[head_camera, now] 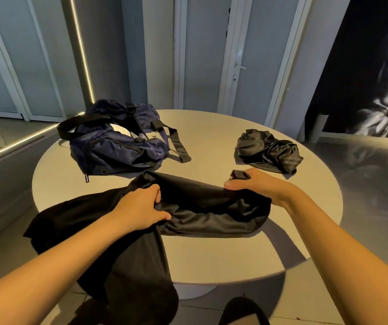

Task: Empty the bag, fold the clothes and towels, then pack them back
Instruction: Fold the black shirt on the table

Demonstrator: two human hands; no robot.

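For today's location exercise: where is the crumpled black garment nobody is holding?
Head view: the crumpled garment lies far right on the round table, beyond the right hand, opposite the navy bag.

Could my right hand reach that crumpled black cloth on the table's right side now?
Probably yes. The crumpled black cloth lies just beyond the right hand with only bare table between them, but that hand's grip is on the black garment.
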